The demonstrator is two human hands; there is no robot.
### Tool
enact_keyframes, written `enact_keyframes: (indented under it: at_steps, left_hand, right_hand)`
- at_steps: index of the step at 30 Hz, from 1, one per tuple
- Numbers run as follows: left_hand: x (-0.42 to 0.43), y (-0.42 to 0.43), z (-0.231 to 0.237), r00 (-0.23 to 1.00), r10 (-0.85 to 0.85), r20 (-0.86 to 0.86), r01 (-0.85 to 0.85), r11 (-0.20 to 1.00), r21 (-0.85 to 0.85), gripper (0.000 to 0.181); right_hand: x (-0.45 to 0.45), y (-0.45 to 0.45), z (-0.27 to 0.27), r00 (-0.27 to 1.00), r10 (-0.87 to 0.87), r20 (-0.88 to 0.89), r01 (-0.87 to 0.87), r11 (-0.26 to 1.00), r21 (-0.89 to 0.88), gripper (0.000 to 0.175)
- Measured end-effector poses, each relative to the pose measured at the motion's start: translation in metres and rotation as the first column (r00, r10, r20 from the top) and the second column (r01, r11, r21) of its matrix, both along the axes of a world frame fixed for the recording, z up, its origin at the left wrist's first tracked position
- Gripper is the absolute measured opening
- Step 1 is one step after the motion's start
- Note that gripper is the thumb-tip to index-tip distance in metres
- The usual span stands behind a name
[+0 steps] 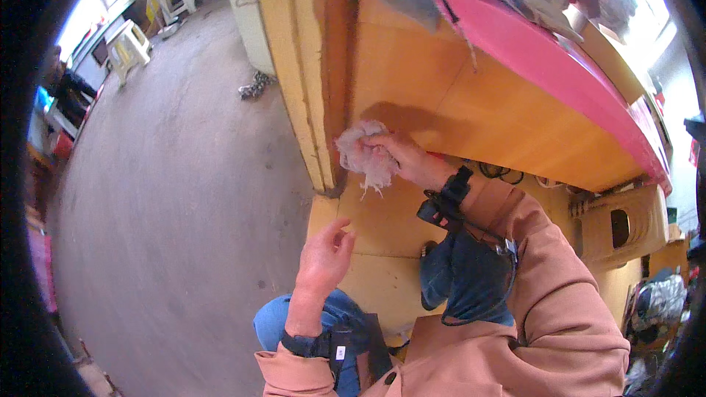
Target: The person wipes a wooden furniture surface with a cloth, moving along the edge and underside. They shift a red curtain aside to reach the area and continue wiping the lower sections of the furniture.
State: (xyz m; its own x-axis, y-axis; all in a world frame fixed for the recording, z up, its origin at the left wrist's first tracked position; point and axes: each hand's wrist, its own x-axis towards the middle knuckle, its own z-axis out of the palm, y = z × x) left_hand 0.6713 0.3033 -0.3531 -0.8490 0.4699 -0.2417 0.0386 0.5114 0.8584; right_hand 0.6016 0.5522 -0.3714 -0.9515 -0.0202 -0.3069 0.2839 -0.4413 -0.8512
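My right hand (405,160) is closed on a crumpled, whitish cloth (368,157) with frayed threads hanging from its lower edge. The cloth is beside the lower part of an upright wooden edge (309,94), close to an orange-brown wooden panel (441,94). My left hand (326,253) is lower and to the left, above my knee, with nothing in it and its fingers loosely curled apart. Black straps are around both wrists. Whether the cloth touches the panel cannot be told.
A pink tabletop (529,49) above the panel bears dark fabric and a cardboard box (612,60). A beige plastic stool (623,226) is at the right. Across the grey floor (182,187) stand a white stool (128,47) and a whitish container (251,27). A dark-clothed person (69,85) appears far left.
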Motion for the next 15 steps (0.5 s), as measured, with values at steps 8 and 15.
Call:
enact_keyframes:
  at_steps: [8, 15]
  left_hand:
    - [-0.001, 0.003, -0.015, 0.994, -0.02, -0.11, 0.023, 0.999, 0.029, 0.028]
    - [-0.003, 0.009, -0.021, 0.996, -0.037, -0.084, 0.037, 0.999, -0.005, 0.028]
  right_hand:
    - [0.007, 0.049, -0.009, 0.964, -0.232, -0.132, 0.132, 0.844, -0.519, 0.029]
    - [-0.021, 0.08, -0.033, 0.936, -0.33, -0.122, 0.19, 0.766, -0.615, 0.023]
